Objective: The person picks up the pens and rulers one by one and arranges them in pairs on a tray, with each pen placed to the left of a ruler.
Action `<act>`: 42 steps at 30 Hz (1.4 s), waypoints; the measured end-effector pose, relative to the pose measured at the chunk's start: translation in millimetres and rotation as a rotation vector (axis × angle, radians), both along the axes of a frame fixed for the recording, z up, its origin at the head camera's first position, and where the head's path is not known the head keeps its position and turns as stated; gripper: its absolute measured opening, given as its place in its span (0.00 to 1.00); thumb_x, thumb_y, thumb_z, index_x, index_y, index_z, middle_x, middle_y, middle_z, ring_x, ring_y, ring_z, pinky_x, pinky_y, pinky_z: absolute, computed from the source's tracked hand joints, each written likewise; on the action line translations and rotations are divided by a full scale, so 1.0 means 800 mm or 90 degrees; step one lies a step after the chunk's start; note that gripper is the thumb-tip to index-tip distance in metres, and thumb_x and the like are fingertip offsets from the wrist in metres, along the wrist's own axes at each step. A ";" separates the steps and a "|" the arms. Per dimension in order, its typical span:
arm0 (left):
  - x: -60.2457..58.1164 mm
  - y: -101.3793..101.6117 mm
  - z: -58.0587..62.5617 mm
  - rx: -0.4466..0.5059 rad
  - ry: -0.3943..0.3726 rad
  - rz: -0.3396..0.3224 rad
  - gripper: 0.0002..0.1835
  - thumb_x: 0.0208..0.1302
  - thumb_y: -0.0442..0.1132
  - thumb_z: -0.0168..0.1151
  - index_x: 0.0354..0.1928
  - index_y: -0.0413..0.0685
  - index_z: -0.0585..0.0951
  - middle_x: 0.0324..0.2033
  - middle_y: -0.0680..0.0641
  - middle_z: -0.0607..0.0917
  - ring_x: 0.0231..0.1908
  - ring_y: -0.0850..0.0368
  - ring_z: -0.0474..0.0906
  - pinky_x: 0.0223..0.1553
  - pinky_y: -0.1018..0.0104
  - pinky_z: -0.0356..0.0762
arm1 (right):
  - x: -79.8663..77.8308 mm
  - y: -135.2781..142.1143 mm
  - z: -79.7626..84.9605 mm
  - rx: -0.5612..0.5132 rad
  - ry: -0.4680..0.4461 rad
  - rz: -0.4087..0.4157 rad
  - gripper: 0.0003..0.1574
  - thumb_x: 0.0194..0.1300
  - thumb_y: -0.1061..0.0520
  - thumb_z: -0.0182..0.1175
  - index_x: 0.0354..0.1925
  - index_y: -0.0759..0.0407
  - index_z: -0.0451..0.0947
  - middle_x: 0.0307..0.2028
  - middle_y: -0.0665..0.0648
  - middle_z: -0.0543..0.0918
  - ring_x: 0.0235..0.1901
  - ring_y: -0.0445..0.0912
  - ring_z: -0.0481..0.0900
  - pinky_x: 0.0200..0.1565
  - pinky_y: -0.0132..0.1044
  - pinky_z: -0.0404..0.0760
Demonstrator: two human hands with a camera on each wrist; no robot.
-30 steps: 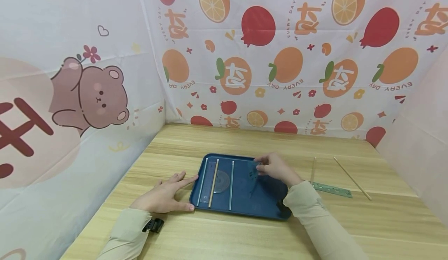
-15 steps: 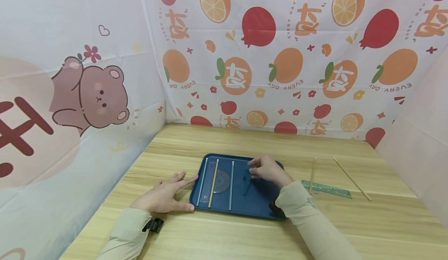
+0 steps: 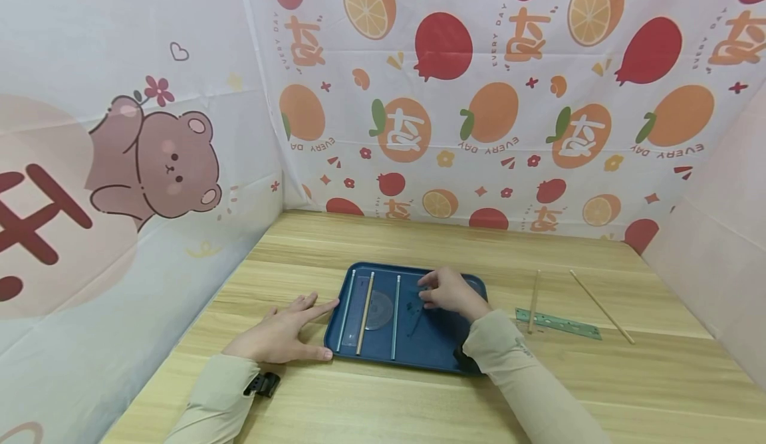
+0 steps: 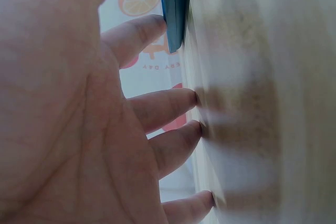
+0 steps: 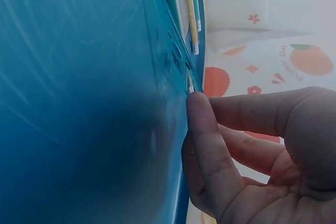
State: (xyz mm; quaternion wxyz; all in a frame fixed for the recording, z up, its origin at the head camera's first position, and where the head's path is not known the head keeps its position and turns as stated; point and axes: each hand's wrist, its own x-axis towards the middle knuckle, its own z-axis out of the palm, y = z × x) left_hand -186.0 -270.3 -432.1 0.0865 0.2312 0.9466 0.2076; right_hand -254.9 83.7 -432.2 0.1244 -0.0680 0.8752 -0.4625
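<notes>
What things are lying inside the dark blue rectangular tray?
Two teal pencils, one yellow pencil, a clear straight ruler and a clear rounded protractor. The right hand pinches a translucent plastic piece there. What lies under this hand and the beige sleeve cannot be seen.

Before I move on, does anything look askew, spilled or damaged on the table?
Askew, right of the tray: one pencil lies across the green ruler, and another pencil slants away, unlike the near-parallel pencils in the tray. I see no spill or damage.
</notes>
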 end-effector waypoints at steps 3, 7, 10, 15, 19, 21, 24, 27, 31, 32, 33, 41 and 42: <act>0.000 0.000 -0.001 0.002 -0.002 0.002 0.54 0.57 0.68 0.77 0.83 0.59 0.67 0.81 0.26 0.61 0.81 0.22 0.54 0.69 0.09 0.47 | 0.001 -0.003 0.001 0.009 -0.001 0.000 0.18 0.75 0.67 0.64 0.60 0.71 0.84 0.34 0.61 0.78 0.37 0.46 0.92 0.44 0.40 0.93; 0.000 0.000 -0.001 0.003 -0.002 0.000 0.54 0.57 0.68 0.77 0.83 0.59 0.67 0.81 0.26 0.61 0.81 0.22 0.54 0.68 0.09 0.47 | 0.004 -0.006 0.002 0.022 -0.001 0.001 0.18 0.74 0.66 0.65 0.60 0.70 0.85 0.36 0.62 0.80 0.38 0.47 0.93 0.44 0.40 0.93; 0.000 0.000 0.000 0.003 0.002 -0.001 0.54 0.57 0.67 0.78 0.83 0.59 0.67 0.81 0.26 0.61 0.81 0.22 0.55 0.68 0.09 0.47 | 0.005 -0.008 0.003 0.029 -0.002 0.003 0.18 0.74 0.65 0.66 0.60 0.69 0.85 0.37 0.62 0.82 0.39 0.48 0.93 0.45 0.40 0.93; 0.000 0.000 -0.001 0.003 0.001 -0.001 0.54 0.57 0.68 0.77 0.83 0.59 0.67 0.81 0.26 0.61 0.81 0.22 0.55 0.68 0.09 0.48 | 0.008 -0.009 0.005 0.030 -0.012 0.003 0.19 0.75 0.65 0.65 0.60 0.69 0.84 0.41 0.62 0.85 0.40 0.49 0.93 0.46 0.41 0.93; -0.001 -0.001 -0.002 0.004 -0.001 0.000 0.54 0.57 0.68 0.77 0.83 0.59 0.67 0.81 0.26 0.61 0.81 0.22 0.55 0.68 0.09 0.47 | 0.010 -0.009 0.006 0.028 -0.019 0.006 0.19 0.75 0.64 0.65 0.61 0.70 0.84 0.45 0.63 0.86 0.42 0.50 0.93 0.47 0.43 0.92; -0.001 -0.001 -0.002 0.005 -0.002 -0.001 0.55 0.57 0.69 0.77 0.83 0.59 0.67 0.81 0.26 0.61 0.81 0.22 0.54 0.68 0.09 0.47 | 0.011 -0.009 0.006 0.028 -0.021 0.007 0.19 0.75 0.64 0.65 0.61 0.70 0.84 0.46 0.62 0.87 0.42 0.50 0.93 0.48 0.43 0.92; -0.001 -0.002 -0.002 0.003 -0.002 -0.004 0.55 0.58 0.68 0.77 0.83 0.59 0.66 0.81 0.25 0.60 0.81 0.22 0.54 0.68 0.09 0.47 | 0.011 -0.008 0.006 0.037 -0.015 0.012 0.19 0.75 0.63 0.66 0.60 0.70 0.84 0.45 0.62 0.88 0.40 0.50 0.93 0.48 0.43 0.92; -0.002 -0.002 -0.002 0.003 -0.004 -0.004 0.54 0.58 0.68 0.77 0.83 0.59 0.67 0.81 0.26 0.60 0.81 0.22 0.54 0.68 0.09 0.47 | 0.011 -0.008 0.005 0.046 -0.011 0.014 0.19 0.75 0.62 0.66 0.60 0.69 0.84 0.44 0.61 0.88 0.39 0.49 0.93 0.48 0.43 0.92; -0.003 -0.002 -0.003 0.002 -0.002 -0.002 0.55 0.57 0.69 0.77 0.83 0.59 0.67 0.81 0.26 0.61 0.81 0.22 0.55 0.68 0.09 0.48 | 0.012 -0.007 0.006 0.060 -0.005 0.022 0.19 0.76 0.60 0.66 0.60 0.68 0.85 0.45 0.60 0.89 0.39 0.48 0.92 0.49 0.44 0.92; -0.003 -0.002 -0.003 0.002 -0.002 -0.002 0.55 0.57 0.69 0.77 0.83 0.59 0.67 0.81 0.26 0.61 0.81 0.22 0.55 0.68 0.09 0.48 | 0.012 -0.006 0.006 0.065 -0.003 0.023 0.19 0.76 0.59 0.67 0.60 0.67 0.85 0.46 0.60 0.89 0.39 0.48 0.92 0.49 0.44 0.92; -0.003 -0.002 -0.003 0.002 -0.002 -0.002 0.55 0.57 0.69 0.77 0.83 0.59 0.67 0.81 0.26 0.61 0.81 0.22 0.55 0.68 0.09 0.48 | 0.012 -0.006 0.006 0.073 -0.001 0.025 0.19 0.76 0.59 0.67 0.60 0.66 0.85 0.46 0.59 0.89 0.38 0.47 0.91 0.49 0.45 0.91; -0.002 -0.002 -0.003 0.002 0.000 -0.004 0.54 0.58 0.69 0.77 0.83 0.59 0.67 0.81 0.26 0.61 0.81 0.22 0.55 0.68 0.09 0.48 | 0.010 -0.003 0.005 0.126 0.023 0.025 0.18 0.75 0.55 0.68 0.58 0.61 0.88 0.51 0.58 0.90 0.40 0.46 0.88 0.53 0.48 0.90; -0.002 -0.002 -0.003 0.004 -0.001 -0.002 0.55 0.57 0.69 0.77 0.83 0.59 0.67 0.81 0.26 0.61 0.81 0.23 0.55 0.68 0.09 0.47 | 0.009 -0.003 0.005 0.131 0.025 0.025 0.17 0.75 0.55 0.68 0.58 0.61 0.88 0.52 0.58 0.90 0.42 0.47 0.88 0.54 0.49 0.90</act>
